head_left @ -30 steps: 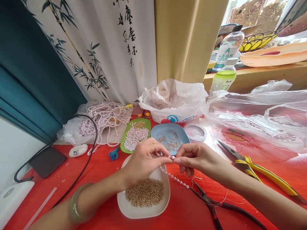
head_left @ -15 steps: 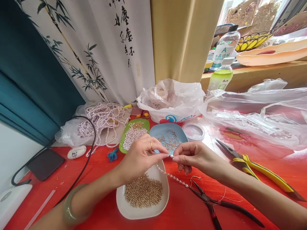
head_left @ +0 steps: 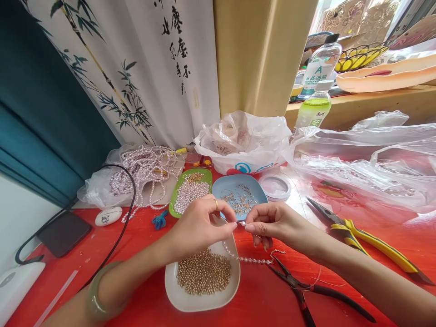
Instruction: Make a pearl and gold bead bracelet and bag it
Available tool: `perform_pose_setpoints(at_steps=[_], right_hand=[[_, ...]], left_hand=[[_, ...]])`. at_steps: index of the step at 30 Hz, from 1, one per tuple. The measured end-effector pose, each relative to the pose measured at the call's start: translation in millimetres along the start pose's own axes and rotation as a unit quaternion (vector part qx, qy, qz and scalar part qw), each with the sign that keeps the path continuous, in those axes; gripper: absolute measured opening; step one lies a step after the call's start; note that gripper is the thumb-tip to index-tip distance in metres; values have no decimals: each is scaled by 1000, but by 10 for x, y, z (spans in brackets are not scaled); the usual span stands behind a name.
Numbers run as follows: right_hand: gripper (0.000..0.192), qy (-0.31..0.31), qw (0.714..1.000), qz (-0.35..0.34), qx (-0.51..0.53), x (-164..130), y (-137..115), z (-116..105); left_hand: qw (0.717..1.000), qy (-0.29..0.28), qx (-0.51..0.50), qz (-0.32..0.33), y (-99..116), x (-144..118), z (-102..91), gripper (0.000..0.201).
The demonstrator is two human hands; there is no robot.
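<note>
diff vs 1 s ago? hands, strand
The bead strand has sagged: its hanging end now lies lower, almost level above the table. Left hand and right hand still pinch it together over the white dish. Nothing let go; black pliers unmoved.

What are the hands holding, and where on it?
Left hand and right hand pinch the upper end of a thin white pearl bead strand between fingertips; the rest hangs down.

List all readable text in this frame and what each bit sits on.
"A": big letter on the clear bottle label; the Chinese line beneath it is too small to read.
Curtain: brush-written Chinese characters in black, not legible enough to quote.
Green drink bottle: label print too blurred.
White plastic bag: a blue round logo and faint handwriting, unreadable.
</note>
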State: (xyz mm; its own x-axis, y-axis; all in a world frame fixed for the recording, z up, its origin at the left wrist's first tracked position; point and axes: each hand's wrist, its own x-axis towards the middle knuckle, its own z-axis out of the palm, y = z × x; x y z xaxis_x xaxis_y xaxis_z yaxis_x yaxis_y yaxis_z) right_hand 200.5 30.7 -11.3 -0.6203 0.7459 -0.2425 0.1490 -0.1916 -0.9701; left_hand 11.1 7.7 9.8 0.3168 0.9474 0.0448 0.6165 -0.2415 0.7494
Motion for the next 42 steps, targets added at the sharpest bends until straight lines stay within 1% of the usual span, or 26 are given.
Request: perform_pose_setpoints(at_steps=[6,11,17,21,25,29,33,42], right_hand=[[25,-2,1000,0,1,-6,6,1],[26,-3,1000,1,0,-6,7,1],[23,-19,1000,1,4,0,-2,9],[23,-13,1000,7,1,7,-4,11],[23,-11,1000,5,-6,-4,15,3],[22,-9,1000,11,-13,-18,24,0],[22,-8,1000,19,-18,-8,20,2],[19,-12,1000,24,-10,-27,8,10]], left_hand=[[998,-16,-48,-21,-15,-5,-1,9],[999,-9,-39,-22,-13,5,-14,13],[999,-20,-35,-15,-26,10,-8,8],[999,-32,-31,-9,-27,1,-14,10],[999,-26,-36,-5,-18,-8,-38,12],[998,-44,-33,16,-6,-11,-70,13],[997,-56,-6,50,-10,-8,-80,12],[994,-62,19,86,-39,-9,-66,12]])
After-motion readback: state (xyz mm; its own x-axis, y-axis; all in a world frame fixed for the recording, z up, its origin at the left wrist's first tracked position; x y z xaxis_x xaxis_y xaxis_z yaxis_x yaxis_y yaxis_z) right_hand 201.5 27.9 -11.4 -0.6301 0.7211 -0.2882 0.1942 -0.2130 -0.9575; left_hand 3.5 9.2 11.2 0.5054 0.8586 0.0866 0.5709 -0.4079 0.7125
